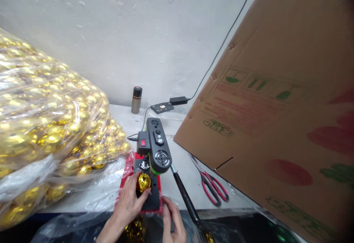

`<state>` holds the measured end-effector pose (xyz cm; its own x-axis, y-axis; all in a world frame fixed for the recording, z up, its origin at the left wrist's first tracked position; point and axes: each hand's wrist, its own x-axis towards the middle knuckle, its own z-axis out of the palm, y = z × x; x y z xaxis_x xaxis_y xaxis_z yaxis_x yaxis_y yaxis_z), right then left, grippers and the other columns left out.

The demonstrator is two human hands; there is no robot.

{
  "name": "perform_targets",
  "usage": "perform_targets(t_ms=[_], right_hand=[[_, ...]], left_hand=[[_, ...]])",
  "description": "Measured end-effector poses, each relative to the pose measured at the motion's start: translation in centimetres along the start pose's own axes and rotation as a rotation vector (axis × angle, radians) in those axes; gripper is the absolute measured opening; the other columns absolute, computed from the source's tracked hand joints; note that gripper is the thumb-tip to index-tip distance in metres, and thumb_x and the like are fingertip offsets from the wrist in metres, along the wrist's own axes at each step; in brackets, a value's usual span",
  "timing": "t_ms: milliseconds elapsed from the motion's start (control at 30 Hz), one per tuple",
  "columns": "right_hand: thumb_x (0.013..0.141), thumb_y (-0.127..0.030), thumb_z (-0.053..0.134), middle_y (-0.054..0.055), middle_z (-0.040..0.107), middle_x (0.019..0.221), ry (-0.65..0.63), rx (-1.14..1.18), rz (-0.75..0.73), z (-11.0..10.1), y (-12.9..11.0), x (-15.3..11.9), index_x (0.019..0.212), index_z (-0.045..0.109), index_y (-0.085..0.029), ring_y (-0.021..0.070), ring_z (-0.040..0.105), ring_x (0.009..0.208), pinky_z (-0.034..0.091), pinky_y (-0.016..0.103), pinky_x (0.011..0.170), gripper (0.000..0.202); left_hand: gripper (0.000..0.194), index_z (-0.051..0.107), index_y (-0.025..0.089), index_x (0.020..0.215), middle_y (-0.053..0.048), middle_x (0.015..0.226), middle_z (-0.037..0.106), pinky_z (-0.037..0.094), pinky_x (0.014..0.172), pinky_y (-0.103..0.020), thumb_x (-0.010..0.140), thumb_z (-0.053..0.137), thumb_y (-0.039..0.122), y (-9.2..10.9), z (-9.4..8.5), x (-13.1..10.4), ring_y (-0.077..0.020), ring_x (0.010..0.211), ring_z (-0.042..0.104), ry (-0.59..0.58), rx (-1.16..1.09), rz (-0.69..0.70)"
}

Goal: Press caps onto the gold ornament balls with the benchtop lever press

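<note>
My left hand [129,198] is closed around a faceted gold bauble [143,182], with the thumb and fingers at its sides. The bauble is over the black base [151,203] of a small bench press [159,145], which has a red rocker switch, a round vent and a long black lever [184,195]. Red plastic [128,169] lies under the base. At the table's front edge, just right of the base, my right hand [173,221] has its thumb and fingers drawn together; whatever they may hold is too small to make out.
A large clear bag of gold baubles [55,125] fills the left. Red-and-black scissors [212,187] lie right of the lever, beside a big tilted cardboard box [262,125]. Behind the press are a capped bottle [136,101], a phone-like black slab [162,107] and a power adapter [178,100].
</note>
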<state>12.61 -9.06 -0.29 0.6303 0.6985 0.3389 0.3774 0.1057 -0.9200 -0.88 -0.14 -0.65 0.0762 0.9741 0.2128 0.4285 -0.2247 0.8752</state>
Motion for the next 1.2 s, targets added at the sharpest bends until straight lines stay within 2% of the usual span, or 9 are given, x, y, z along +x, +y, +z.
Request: perform_targets(t_ms=[267,367,467,533,600,700,767,933,1200], right_hand=[[0.104,-0.039,0.062,0.011,0.081,0.106,0.061,-0.036,-0.112,-2.1,-1.3,0.8,0.111,0.079,-0.02,0.0205,0.078,0.095,0.062,0.028,0.087,0.027],[0.103,-0.036,0.062,0.016,0.076,0.122,0.078,-0.043,-0.321,-3.2,-3.9,3.4,0.129,0.072,-0.018,0.0219,0.076,0.098,0.063,0.032,0.081,0.033],[0.1,-0.048,0.067,0.016,0.071,0.126,0.061,-0.014,-0.718,-3.6,-7.9,6.5,0.137,0.065,-0.017,0.0213,0.073,0.105,0.064,0.032,0.083,0.048],[0.101,-0.057,0.062,0.012,0.073,0.113,0.108,-0.012,-0.814,-3.2,-10.7,8.4,0.125,0.069,-0.017,0.019,0.072,0.105,0.061,0.029,0.089,0.046],[0.107,-0.05,0.055,0.006,0.075,0.095,-0.005,-0.002,-0.882,-2.5,-12.8,9.8,0.105,0.071,-0.018,0.0142,0.074,0.091,0.059,0.025,0.083,0.036],[0.112,-0.024,0.043,-0.002,0.062,0.071,-0.165,0.076,-0.875,-1.2,-13.4,10.7,0.08,0.054,-0.021,0.0082,0.062,0.063,0.049,0.021,0.059,0.034],[0.111,-0.019,0.037,-0.003,0.055,0.067,-0.167,0.079,-0.886,-0.5,-12.5,10.3,0.077,0.046,-0.022,0.0078,0.052,0.057,0.044,0.022,0.055,0.036],[0.114,-0.027,0.029,-0.003,0.056,0.072,-0.095,0.033,-0.729,0.3,-9.9,7.8,0.08,0.044,-0.024,0.0101,0.051,0.063,0.049,0.027,0.07,0.037],[0.115,-0.032,0.03,-0.004,0.055,0.073,-0.055,0.102,-0.582,0.9,-9.6,6.4,0.078,0.045,-0.024,0.0106,0.049,0.066,0.049,0.03,0.08,0.04]], left_hand=[[0.041,0.064,0.023,0.128,-0.012,0.117,0.075,0.058,0.096,-0.054,0.089,0.072,0.032,-0.3,1.1,0.7,-0.0347,0.109,0.071,-0.028,0.18,0.18],[0.043,0.064,0.024,0.126,-0.01,0.116,0.075,0.056,0.095,-0.053,0.085,0.075,0.028,-1.0,1.3,0.9,-0.0344,0.108,0.07,-0.057,0.202,0.218],[0.046,0.063,0.023,0.127,-0.01,0.116,0.074,0.054,0.096,-0.051,0.084,0.076,0.026,-1.2,1.1,1.0,-0.034,0.108,0.069,-0.08,0.199,0.218],[0.045,0.063,0.023,0.126,-0.01,0.116,0.073,0.053,0.097,-0.051,0.084,0.077,0.027,-1.0,1.0,1.0,-0.0341,0.108,0.068,-0.098,0.198,0.192],[0.043,0.063,0.023,0.125,-0.01,0.114,0.073,0.053,0.096,-0.052,0.085,0.077,0.029,-0.7,0.9,1.1,-0.0344,0.108,0.067,-0.12,0.199,0.161],[0.043,0.064,0.022,0.123,-0.01,0.111,0.073,0.052,0.096,-0.052,0.084,0.078,0.029,-0.4,0.9,1.0,-0.0348,0.107,0.067,-0.137,0.197,0.133],[0.043,0.064,0.022,0.123,-0.01,0.11,0.073,0.052,0.095,-0.051,0.083,0.078,0.028,-0.3,1.0,1.0,-0.0344,0.105,0.067,-0.136,0.197,0.132],[0.039,0.065,0.025,0.122,-0.008,0.107,0.072,0.052,0.094,-0.049,0.085,0.077,0.031,-0.4,1.1,1.0,-0.0332,0.103,0.067,-0.123,0.202,0.14],[0.039,0.064,0.024,0.121,-0.009,0.108,0.073,0.051,0.094,-0.05,0.085,0.076,0.031,0.1,0.8,1.0,-0.0335,0.103,0.066,-0.14,0.189,0.124]])
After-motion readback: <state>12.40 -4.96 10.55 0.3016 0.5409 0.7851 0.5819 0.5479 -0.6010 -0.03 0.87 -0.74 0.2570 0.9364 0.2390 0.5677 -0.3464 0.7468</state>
